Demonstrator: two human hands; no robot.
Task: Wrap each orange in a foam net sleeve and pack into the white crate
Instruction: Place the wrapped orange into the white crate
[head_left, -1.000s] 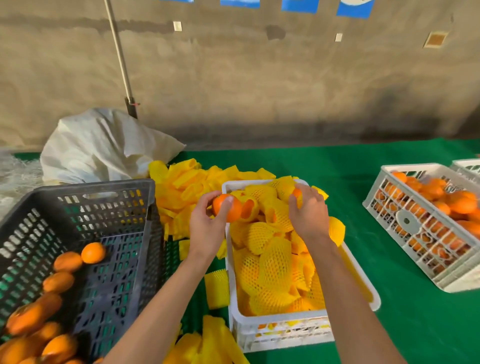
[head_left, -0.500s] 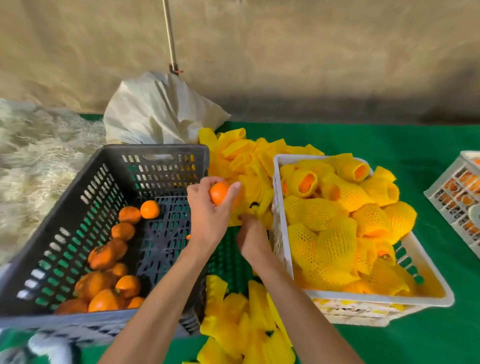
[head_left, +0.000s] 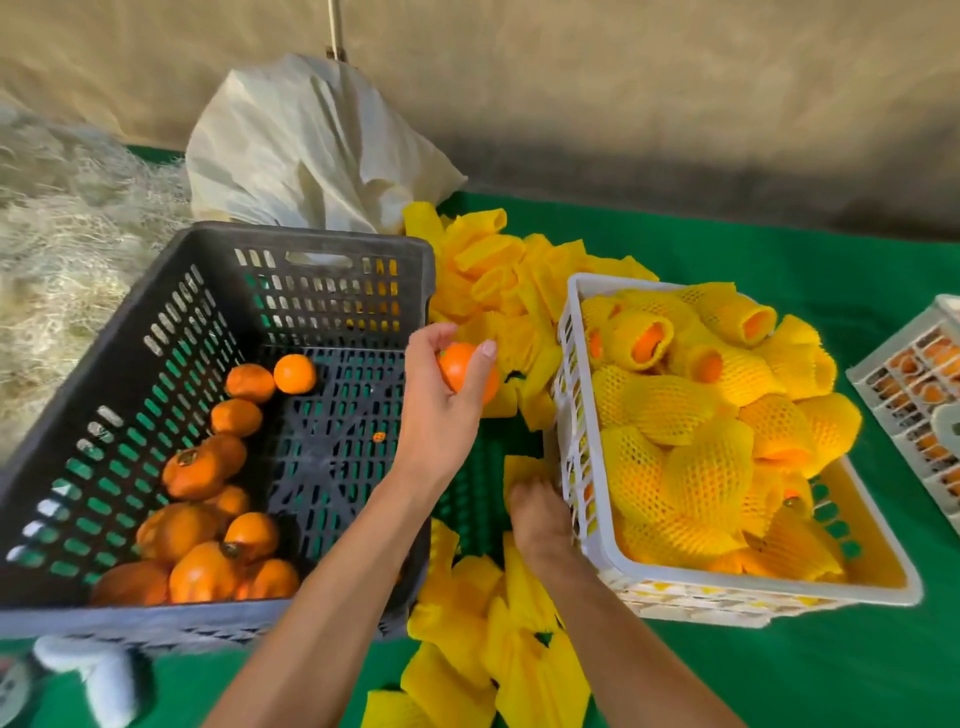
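Orange fruit held up between two crates, a foam sleeve being reached for.

An orange (head_left: 462, 370) is gripped in the left hand (head_left: 441, 415), fingers curled round it, beside the dark crate (head_left: 156, 332). A yellow foam sleeve (head_left: 522, 470) is touched by the right hand (head_left: 540, 525) against the white crate (head_left: 584, 535); its fingers are hidden, so its grip cannot be told. Wrapped oranges (head_left: 701, 467) fill the white crate.

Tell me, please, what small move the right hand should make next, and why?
Probably pinch one yellow foam sleeve and lift it: the right hand is at the loose sleeves, while the left hand holds a bare orange.
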